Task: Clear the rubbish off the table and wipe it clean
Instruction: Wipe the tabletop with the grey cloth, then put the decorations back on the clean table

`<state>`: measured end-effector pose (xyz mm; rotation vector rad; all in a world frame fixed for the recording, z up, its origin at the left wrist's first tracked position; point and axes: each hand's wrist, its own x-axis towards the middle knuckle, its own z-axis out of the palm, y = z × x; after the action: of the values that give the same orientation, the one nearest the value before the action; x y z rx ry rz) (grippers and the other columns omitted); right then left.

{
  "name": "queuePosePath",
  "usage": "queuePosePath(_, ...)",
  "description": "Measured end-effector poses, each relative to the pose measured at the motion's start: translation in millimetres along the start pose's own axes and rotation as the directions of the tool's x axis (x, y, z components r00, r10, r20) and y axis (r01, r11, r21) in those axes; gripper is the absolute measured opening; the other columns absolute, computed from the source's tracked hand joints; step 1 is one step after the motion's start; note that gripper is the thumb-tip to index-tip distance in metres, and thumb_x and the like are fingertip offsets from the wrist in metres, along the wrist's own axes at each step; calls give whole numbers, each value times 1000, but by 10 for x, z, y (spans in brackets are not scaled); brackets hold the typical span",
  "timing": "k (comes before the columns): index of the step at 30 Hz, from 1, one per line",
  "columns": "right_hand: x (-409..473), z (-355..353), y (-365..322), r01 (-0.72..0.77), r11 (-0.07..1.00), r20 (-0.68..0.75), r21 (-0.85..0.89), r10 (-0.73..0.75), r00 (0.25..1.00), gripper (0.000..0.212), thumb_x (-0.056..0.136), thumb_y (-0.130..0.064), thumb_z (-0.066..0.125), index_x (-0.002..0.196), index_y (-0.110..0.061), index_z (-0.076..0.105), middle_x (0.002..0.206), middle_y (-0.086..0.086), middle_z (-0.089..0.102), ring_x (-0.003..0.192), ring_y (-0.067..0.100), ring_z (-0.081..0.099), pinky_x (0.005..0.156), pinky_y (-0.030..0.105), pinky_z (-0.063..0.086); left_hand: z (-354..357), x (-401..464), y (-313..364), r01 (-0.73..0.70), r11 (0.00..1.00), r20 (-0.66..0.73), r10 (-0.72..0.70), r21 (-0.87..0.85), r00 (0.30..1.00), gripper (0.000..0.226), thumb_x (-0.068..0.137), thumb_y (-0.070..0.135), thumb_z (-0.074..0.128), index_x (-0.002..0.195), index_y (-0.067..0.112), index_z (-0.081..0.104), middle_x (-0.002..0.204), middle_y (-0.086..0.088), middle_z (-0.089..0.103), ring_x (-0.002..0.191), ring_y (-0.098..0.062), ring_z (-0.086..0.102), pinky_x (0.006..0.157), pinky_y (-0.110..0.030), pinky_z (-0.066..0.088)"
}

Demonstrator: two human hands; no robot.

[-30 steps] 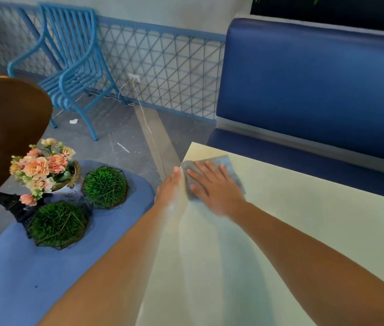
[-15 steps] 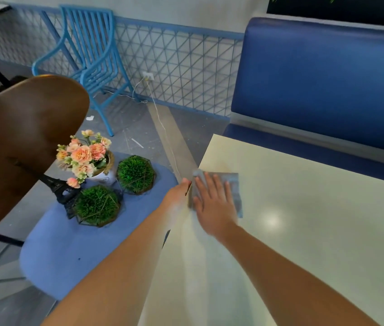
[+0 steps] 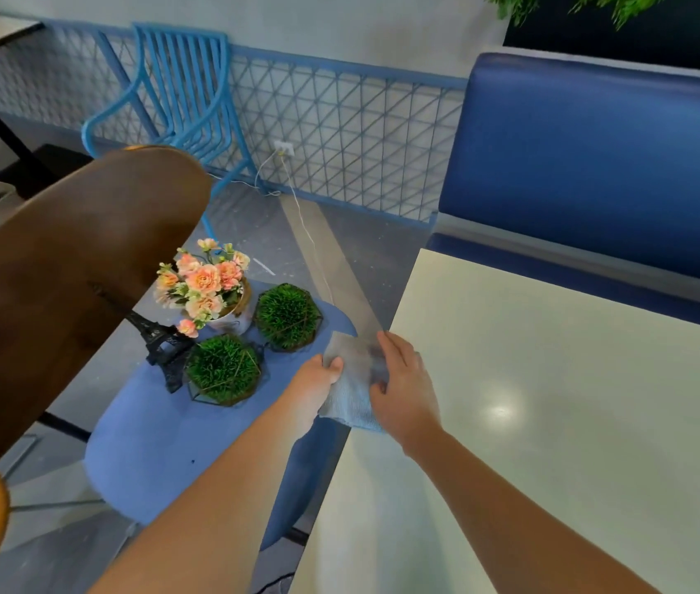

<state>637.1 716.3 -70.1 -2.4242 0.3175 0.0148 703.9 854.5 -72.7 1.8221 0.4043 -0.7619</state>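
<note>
Cloth: the grey cloth [image 3: 350, 388] hangs half off the left edge of the table [image 3: 554, 400], likely to carry crumbs over the side.
Right hand: the right hand [image 3: 404, 390] grips the cloth's table-side end, fingers curled over it.
Left hand: the left hand [image 3: 314, 390] waits below the edge, thumb pinching the cloth's outer end, seemingly to catch debris.
Ornaments: flower pot [image 3: 206, 289], two grass balls [image 3: 288, 315] and a tower model [image 3: 159, 340] sit on the blue chair [image 3: 146, 443], presumably parked clear of wiping.

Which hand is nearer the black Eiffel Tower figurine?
Left. The left hand is off the table edge, nearer the black Eiffel Tower figurine; the right hand is farther, over the table edge.
</note>
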Motion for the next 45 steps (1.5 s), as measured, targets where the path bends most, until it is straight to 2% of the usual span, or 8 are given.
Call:
queuePosePath(6, 50, 188, -330, 118, 894, 164, -432, -51, 985, 52, 86, -37, 48, 138, -28, 44, 129, -5, 53, 118, 24, 35, 97, 37, 25, -589, -219, -366, -26, 996, 40, 30, -90, 999, 19, 103, 30, 46, 112, 18, 57, 119, -10, 65, 110, -29, 62, 99, -53, 47)
queuePosePath(10, -34, 446, -623, 209, 902, 280, -377, -104, 954, 33, 90, -31, 52, 122, -27, 49, 113, -2, 59, 115, 24, 42, 93, 37, 29, -967, -327, -699, -14, 994, -32, 11, -110, 999, 26, 101, 36, 49, 111, 14, 60, 111, -9, 68, 103, -27, 65, 97, -48, 50)
queuePosePath(16, -204, 1090, -923, 68, 992, 461, -103, -14, 887, 22, 93, -30, 59, 98, -22, 38, 92, 1, 50, 90, 26, 50, 64, 32, 38, -1446, -399, -1315, 80, 995, -220, -64, 63, 973, 22, 100, 21, 52, 111, 5, 63, 109, -15, 67, 101, -31, 62, 85, -38, 50)
queuePosePath(26, -199, 1575, -1015, -98, 993, 412, 67, 62, 909, 16, 93, -11, 58, 106, -15, 65, 113, 7, 64, 96, 24, 61, 71, 27, 45, -1730, -242, -1696, 68, 966, -356, 26, 249, 934, 13, 89, 20, 60, 95, 13, 69, 87, -12, 68, 83, -27, 63, 73, -33, 47)
queuePosePath(29, -130, 1566, -1014, -158, 983, 417, 97, 104, 903, 16, 92, -11, 58, 105, -16, 66, 111, 6, 65, 98, 23, 61, 77, 28, 49, -1798, -104, -1722, 124, 934, -395, 20, 336, 918, 45, 81, 45, 51, 113, 17, 68, 108, -16, 65, 108, -34, 59, 93, -40, 47)
queuePosePath(32, -1, 1519, -1031, -199, 972, 375, 125, 140, 916, 14, 93, -14, 53, 103, -20, 62, 110, 5, 64, 94, 24, 61, 79, 34, 53, -1792, -140, -1425, 87, 935, -414, 67, 343, 908, 43, 98, 36, 48, 135, 15, 55, 134, -18, 50, 125, -35, 47, 108, -43, 37)
queuePosePath(39, 375, 1470, -1224, -247, 936, 277, 252, 174, 945, 41, 100, -33, 46, 136, -14, 47, 139, 11, 40, 115, 30, 53, 98, 46, 46, -1831, 93, -819, -77, 973, -400, 161, 218, 902, 59, 102, 41, 42, 149, 7, 32, 149, -17, 34, 139, -28, 29, 109, -36, 28)
queuePosePath(45, 458, 1563, -1277, -269, 926, 408, 263, 146, 901, 49, 96, -47, 51, 136, -18, 52, 139, 8, 49, 121, 27, 52, 100, 39, 44, -1887, 371, -888, -17, 979, -327, 83, 201, 941, 49, 96, 45, 52, 125, 6, 60, 123, -19, 61, 122, -37, 49, 101, -48, 43)
